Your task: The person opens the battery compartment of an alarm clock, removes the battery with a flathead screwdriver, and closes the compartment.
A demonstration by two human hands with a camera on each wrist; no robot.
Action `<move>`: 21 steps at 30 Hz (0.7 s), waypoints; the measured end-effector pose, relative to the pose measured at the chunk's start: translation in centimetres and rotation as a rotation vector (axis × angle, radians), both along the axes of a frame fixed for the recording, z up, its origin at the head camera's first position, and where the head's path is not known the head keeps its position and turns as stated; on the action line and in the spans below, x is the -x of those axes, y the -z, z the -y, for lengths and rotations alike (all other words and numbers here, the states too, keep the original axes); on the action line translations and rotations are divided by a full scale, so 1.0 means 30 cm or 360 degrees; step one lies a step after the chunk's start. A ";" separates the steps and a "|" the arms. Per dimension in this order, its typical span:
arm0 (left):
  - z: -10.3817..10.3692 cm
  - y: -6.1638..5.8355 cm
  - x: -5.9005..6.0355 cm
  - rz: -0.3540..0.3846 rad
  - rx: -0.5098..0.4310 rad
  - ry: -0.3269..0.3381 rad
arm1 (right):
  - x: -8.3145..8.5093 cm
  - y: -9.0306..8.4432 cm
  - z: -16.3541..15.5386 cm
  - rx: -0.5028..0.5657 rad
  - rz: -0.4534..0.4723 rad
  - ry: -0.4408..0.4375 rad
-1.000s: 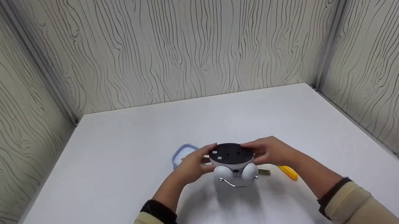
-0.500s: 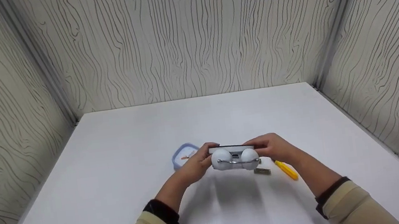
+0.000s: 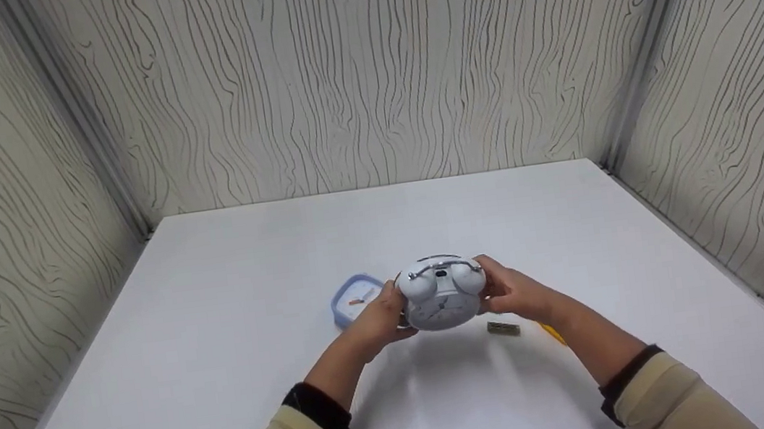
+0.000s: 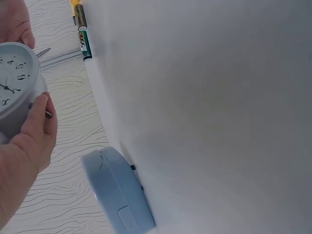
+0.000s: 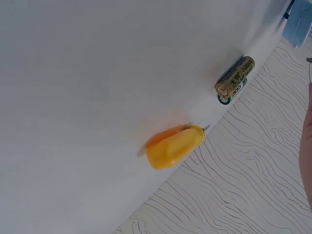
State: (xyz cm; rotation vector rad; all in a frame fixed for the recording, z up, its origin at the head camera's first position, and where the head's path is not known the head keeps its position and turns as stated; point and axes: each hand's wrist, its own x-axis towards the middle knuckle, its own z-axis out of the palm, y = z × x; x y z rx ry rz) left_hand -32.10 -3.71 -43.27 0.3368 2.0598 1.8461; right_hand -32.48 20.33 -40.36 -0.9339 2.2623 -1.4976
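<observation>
Clock was held above the white worktop, dial facing the person, bells and handle pointing up and away toward the far wall. Left hand and right hand each gripped one side of it. Battery, yellow tool and blue lidded box lay nearby; wood-grain panels on three sides.

The right hand hid most of the screwdriver. The clock ran off the left wrist view's edge. The box's contents were too small to tell.
</observation>
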 end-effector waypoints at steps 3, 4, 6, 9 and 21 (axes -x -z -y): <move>-0.003 0.002 0.002 0.0050 -0.0020 -0.0003 | 0.017 0.034 0.012 -0.0164 -0.0102 0.0168; -0.003 0.004 0.003 0.0060 -0.0030 0.0002 | 0.023 0.044 0.015 -0.0219 -0.0123 0.0234; -0.002 0.004 0.002 0.0064 -0.0040 0.0013 | 0.027 0.051 0.021 -0.0295 -0.0131 0.0334; -0.002 0.000 0.002 0.0030 -0.0008 0.0035 | 0.032 0.052 0.024 -0.0320 -0.0093 0.0420; -0.066 -0.049 0.040 -0.0226 0.0331 -0.0091 | 0.077 0.024 0.049 -0.0205 0.0247 0.0808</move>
